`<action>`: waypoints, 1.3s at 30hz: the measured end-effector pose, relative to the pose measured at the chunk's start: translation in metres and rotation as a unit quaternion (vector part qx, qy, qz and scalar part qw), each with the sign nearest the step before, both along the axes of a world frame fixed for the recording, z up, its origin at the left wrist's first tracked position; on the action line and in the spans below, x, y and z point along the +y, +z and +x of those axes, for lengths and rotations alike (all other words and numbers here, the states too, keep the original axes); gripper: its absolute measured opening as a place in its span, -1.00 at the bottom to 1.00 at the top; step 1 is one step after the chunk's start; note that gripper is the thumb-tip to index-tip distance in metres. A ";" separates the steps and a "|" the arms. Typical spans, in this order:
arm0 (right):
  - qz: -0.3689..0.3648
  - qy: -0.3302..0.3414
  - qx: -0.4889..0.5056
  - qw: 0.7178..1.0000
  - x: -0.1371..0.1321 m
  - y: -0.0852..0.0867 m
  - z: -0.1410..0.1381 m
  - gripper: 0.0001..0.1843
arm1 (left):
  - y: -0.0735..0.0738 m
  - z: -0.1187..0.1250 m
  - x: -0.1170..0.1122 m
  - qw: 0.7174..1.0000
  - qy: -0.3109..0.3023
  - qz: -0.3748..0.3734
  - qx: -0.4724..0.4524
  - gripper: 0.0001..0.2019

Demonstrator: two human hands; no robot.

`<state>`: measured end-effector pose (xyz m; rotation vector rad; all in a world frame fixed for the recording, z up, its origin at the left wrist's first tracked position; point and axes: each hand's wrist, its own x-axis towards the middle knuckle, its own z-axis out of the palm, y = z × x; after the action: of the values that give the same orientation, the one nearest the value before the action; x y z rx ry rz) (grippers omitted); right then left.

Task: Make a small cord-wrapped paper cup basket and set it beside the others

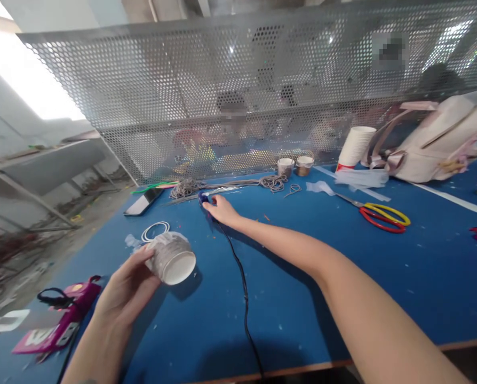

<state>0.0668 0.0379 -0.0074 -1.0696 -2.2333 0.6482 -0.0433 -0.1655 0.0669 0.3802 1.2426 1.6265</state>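
My left hand (128, 290) grips a paper cup (171, 257) wrapped in grey cord, tilted on its side with the white base facing me, just above the blue table (302, 298). My right hand (221, 209) reaches far across the table and rests on a small dark blue tool (203, 198), whose black cable (242, 282) runs back to the near edge. Whether the fingers are closed around the tool is hidden by the hand. A pile of grey cord (186, 188) lies just beyond that hand.
Red and yellow scissors (382, 216) lie to the right. Two small wrapped cups (294, 166), a paper cup stack (354, 146) and a pale bag (442, 138) stand by the perforated metal screen (238, 90). A phone (142, 202), white ring (155, 230) and pink items (58, 320) lie left.
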 end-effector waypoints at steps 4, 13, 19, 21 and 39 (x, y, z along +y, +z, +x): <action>0.024 -0.037 -0.042 0.998 0.008 0.003 0.090 -0.46 | -0.008 0.001 -0.004 0.999 -0.022 -0.046 0.001 -0.84; 0.020 0.034 -0.192 0.981 -0.034 -0.021 0.142 -0.09 | -0.036 0.031 -0.001 0.938 -0.324 -0.125 -0.014 -0.68; 0.048 0.131 -0.188 0.972 -0.009 -0.007 0.097 -0.28 | -0.037 0.047 0.008 0.822 -0.541 -0.065 0.165 -0.74; 0.040 0.094 -0.191 0.976 0.014 -0.003 0.100 -0.24 | -0.034 0.049 0.016 0.778 -0.577 -0.051 0.243 -0.74; 0.103 0.245 -0.192 0.945 -0.027 -0.008 0.111 -0.39 | -0.004 0.023 0.028 0.615 -0.667 0.072 0.414 -0.79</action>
<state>0.1779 0.0111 -0.0156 -0.5648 -2.8735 0.4048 -0.0199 -0.1372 0.0632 1.8005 0.8868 0.1188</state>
